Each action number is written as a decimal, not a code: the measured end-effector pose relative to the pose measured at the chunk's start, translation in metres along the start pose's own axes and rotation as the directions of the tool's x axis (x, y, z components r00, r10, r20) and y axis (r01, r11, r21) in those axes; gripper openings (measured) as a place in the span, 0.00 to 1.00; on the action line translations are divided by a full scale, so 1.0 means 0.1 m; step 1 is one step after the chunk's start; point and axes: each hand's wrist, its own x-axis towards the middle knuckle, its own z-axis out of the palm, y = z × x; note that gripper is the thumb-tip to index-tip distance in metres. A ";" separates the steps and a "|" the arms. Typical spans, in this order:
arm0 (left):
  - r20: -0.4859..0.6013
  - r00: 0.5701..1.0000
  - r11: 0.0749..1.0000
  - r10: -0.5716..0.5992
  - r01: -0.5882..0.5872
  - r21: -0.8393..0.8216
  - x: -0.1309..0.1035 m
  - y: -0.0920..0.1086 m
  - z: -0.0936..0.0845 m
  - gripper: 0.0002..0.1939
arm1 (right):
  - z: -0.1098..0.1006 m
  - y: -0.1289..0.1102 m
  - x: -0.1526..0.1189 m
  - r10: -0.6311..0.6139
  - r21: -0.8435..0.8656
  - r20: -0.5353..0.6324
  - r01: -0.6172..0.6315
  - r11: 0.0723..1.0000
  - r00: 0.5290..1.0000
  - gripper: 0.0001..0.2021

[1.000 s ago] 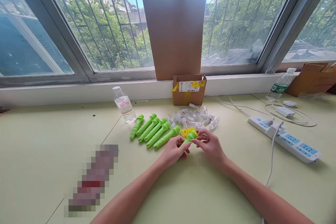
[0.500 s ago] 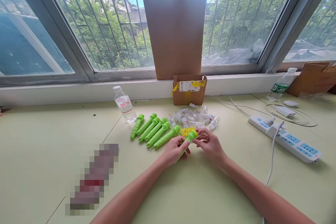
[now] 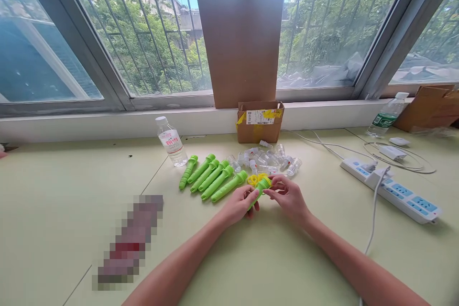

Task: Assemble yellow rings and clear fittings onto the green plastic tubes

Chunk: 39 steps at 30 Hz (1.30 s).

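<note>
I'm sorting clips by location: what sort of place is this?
Probably an indoor workspace, perhaps a small workshop: green tubes and clear plastic pieces lie on a broad table, with a power strip at right and barred windows behind.

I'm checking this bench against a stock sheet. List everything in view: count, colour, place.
Window: several panes, barred outside, across the back
Table: pale green, foreground
Held green tube: one, green, centre
Loose green tubes: six, green, left of centre
Yellow rings: count unclear, behind held green tube
Clear vials: overlapping, count unclear, centre
Small box: one, brown, behind vials
Cardboard panel: one, brown, against window
Bottles: two, clear, back left and back right
Right-hand box: one, brown, far right
Power strip: one, white and blue, right
Adapter: one, white, behind strip
Pixelated item: unidentifiable, left
Left hand: one, bare, around held green tube
Right hand: one, bare, fingers at tube's ribbed end
</note>
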 end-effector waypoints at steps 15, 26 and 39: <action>-0.089 0.995 0.998 -0.052 0.055 0.025 -0.04 0.08 0.01 0.20 | 0.04 -0.05 -0.04 -0.074 -0.008 -0.016 0.074 0.997 0.997 0.13; -0.096 0.995 0.999 -0.036 0.038 0.015 -0.04 0.06 0.02 0.19 | 0.04 -0.04 -0.03 -0.089 -0.019 -0.035 0.088 0.996 0.995 0.13; -0.120 0.992 0.999 0.025 -0.028 -0.020 -0.03 0.04 0.03 0.16 | 0.02 -0.06 -0.03 -0.091 -0.025 -0.030 0.091 0.996 0.995 0.13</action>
